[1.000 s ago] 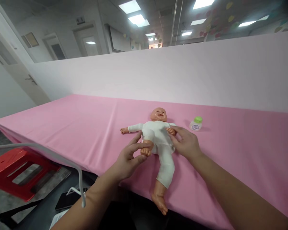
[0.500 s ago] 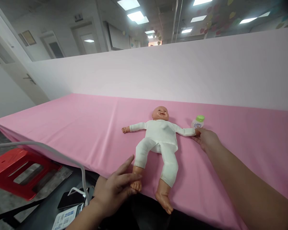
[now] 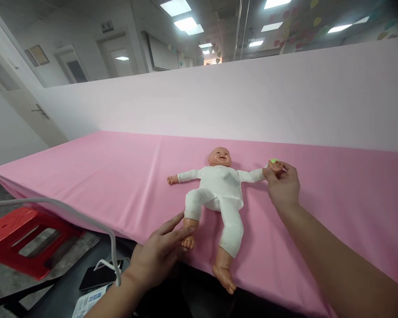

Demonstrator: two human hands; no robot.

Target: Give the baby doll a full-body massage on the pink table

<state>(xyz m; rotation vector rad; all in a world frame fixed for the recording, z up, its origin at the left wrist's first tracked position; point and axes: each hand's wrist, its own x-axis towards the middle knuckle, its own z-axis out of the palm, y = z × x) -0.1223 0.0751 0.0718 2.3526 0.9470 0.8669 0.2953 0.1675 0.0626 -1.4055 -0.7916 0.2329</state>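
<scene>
Doll point(image 3: 223, 183) lying face-up, feet point(image 3: 223, 276) at the table's point(image 3: 96, 176) near edge.
The left hand point(image 3: 157, 254) grasps one foot point(image 3: 188, 242), the right hand point(image 3: 286, 185) the doll's hand point(image 3: 276, 166); tugging the foot could drag the doll over that edge, and swinging the doll's hand might knock the green cap point(image 3: 273, 160) behind.

can see just a sliver of green lid point(image 3: 273, 160) behind the doll's hand point(image 3: 276, 166). cannot read the white label point(image 3: 87, 305), cut by the bottom edge.

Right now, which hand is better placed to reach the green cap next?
Likely the right hand: it is nearer the green cap, though gripping the doll's hand. The left hand is farther away, at the doll's foot.
</scene>
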